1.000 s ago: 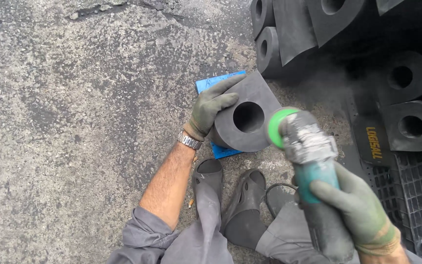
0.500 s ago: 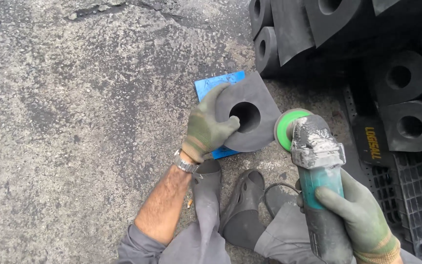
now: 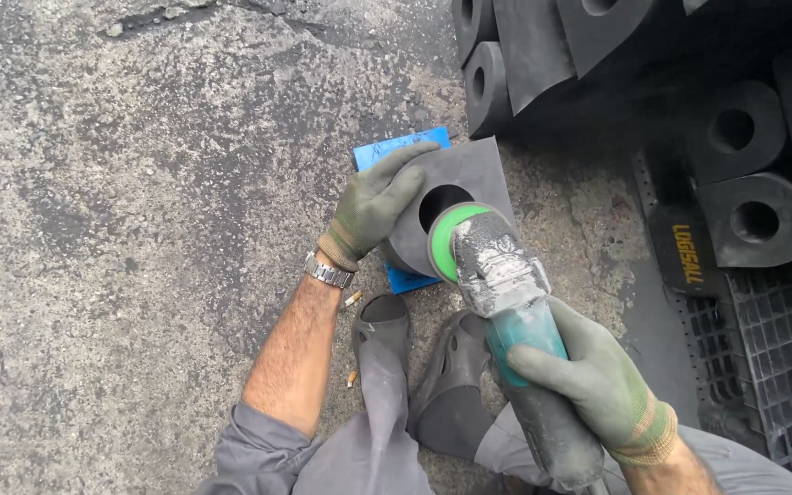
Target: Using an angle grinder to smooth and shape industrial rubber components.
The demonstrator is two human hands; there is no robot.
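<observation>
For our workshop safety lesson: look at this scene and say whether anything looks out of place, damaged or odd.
Two things stand out. Cigarette butts lie on the concrete by the grey clogs, litter in a work spot. The angle grinder in the right hand is caked with pale dust. The left hand steadies the black block.

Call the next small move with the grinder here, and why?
Probably ease the green disc onto the rim of the hole in the black block. The right hand has the grinder poised right at that bore, and the left hand is pressed flat on the block, steadying it on the blue pad.
</observation>
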